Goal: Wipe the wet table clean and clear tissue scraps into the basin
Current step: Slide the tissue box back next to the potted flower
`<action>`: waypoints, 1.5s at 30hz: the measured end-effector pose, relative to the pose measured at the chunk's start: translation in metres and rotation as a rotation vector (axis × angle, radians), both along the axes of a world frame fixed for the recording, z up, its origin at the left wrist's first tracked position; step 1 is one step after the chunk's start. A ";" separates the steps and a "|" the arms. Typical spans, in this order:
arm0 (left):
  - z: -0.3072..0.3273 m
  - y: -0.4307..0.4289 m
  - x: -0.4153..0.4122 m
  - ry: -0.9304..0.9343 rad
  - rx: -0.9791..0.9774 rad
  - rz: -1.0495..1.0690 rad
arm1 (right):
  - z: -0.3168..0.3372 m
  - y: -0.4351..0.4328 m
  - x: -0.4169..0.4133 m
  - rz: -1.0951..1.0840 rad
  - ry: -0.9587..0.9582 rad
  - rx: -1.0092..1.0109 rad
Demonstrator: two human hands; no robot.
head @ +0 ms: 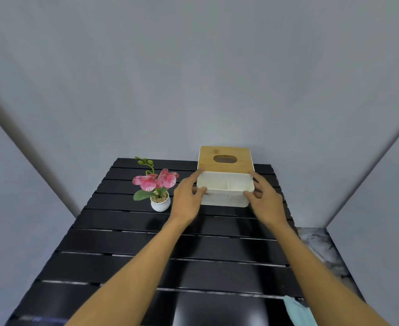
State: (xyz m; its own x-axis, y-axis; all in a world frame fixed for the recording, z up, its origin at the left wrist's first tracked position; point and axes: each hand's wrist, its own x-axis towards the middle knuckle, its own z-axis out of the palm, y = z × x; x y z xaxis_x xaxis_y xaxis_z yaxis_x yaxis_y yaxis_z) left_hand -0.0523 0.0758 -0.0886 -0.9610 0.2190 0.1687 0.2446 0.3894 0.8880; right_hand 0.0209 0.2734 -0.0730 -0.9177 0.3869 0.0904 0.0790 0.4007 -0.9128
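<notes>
A white tissue box [224,196] with a bamboo lid [224,158] and an oval slot stands at the far right of the black slatted table [161,245]. Its near part is an open white compartment with a divider. My left hand [188,198] grips the box's left side, thumb on the front corner and fingers along the rim. On the opposite side my right hand [265,200] grips the box the same way. No tissue sticks out of the slot. No tissue scraps or basin are in view.
A small white pot with pink artificial orchids [157,184] stands just left of my left hand. A light blue cloth [299,310] hangs at the table's near right edge. Grey walls close in behind and on both sides. A marbled surface [321,252] lies to the right.
</notes>
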 end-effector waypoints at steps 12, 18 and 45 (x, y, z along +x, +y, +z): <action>0.001 -0.032 0.018 0.021 0.014 0.040 | 0.003 -0.042 0.018 -0.011 -0.004 -0.021; 0.001 -0.036 0.020 -0.013 0.058 0.055 | 0.004 -0.046 0.017 -0.008 -0.012 -0.036; 0.002 -0.042 0.018 -0.044 0.087 0.068 | 0.001 -0.052 0.012 0.001 -0.028 -0.031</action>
